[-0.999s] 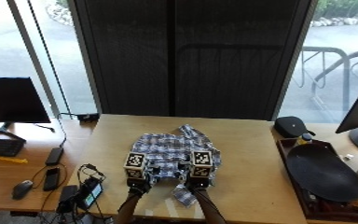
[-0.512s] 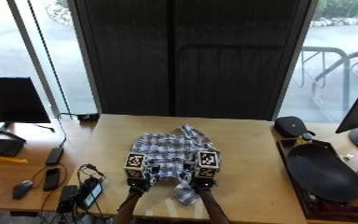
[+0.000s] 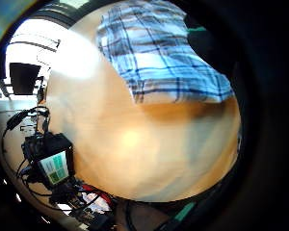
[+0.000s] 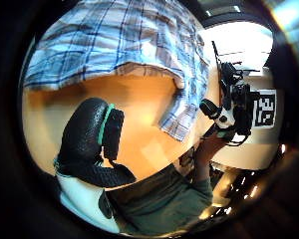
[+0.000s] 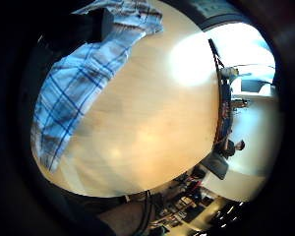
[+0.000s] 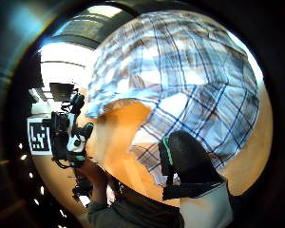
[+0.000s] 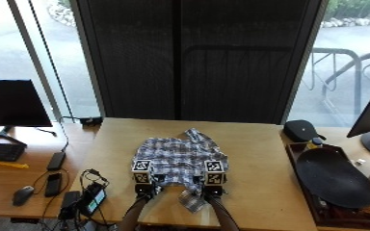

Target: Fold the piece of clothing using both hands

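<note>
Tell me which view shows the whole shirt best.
Outside view: the whole plaid shirt lies crumpled on the table, with the left hand and right hand at its near edge. The palm views show only parts; right thumb side shows the most cloth, and left little finger side just one corner.

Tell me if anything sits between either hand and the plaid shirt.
Nothing visible does. The left hand and the right hand are both at the near edge of the plaid shirt, with only bare table around it.
</note>
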`<state>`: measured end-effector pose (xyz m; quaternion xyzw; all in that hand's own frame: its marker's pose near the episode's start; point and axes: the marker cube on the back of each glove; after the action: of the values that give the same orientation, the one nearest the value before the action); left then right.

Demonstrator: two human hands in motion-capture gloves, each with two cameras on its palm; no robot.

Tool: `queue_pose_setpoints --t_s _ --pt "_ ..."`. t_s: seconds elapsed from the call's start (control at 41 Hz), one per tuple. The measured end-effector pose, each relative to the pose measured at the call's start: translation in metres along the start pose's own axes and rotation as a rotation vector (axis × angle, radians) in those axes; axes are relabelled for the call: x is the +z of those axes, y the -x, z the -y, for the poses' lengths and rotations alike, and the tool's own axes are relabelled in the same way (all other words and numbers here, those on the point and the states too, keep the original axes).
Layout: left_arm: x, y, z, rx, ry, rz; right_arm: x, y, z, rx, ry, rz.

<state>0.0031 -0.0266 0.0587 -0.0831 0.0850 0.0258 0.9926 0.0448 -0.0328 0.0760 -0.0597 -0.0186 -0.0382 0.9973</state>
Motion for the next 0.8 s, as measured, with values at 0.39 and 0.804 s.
queue_pose_setpoints --t_s 0.39,0.804 --pt "0.017 0.007 0.007 -0.129 -0.010 0.250 0.010 -0.007 0.001 0.018 0.075 -0.173" --pt "-0.003 0.021 0.034 -0.126 -0.391 0.463 0.018 -0.022 0.034 0.003 -0.201 -0.441"
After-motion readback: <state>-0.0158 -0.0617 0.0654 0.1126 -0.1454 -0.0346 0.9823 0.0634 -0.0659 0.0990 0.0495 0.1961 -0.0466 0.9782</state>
